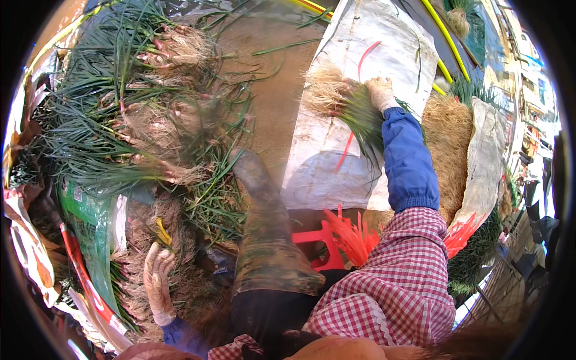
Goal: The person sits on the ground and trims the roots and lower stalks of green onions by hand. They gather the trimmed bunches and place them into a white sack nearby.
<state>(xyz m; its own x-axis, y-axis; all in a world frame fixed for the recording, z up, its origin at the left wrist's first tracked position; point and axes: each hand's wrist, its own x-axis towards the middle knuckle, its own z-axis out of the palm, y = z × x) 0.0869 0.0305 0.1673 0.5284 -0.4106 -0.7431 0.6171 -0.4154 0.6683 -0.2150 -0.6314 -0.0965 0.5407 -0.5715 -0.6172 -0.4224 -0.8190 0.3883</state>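
Note:
My right hand (381, 92), in a pale glove, grips the leaves of a bunch of green onions (360, 105). The bunch lies on a white woven sack (310, 175), its pale roots pointing left and its blurred leaves passing under my wrist. Beneath the bunch runs a red plastic strip (345, 150), both ends showing. Also gloved, my left hand (159, 283) is loosely curled with nothing visible in it. It is above a heap of rooted onions (189, 270); a small yellow object (163, 231), too unclear to name, sits just beyond its fingertips.
Loose green onions (135, 112) are piled at the left, near a green plastic sheet (85, 216). My muddy boot (265, 225) stands mid-view beside a red plastic stool (319, 243) and red strips (355, 238). More rooted bunches (445, 148) lie right of the sack.

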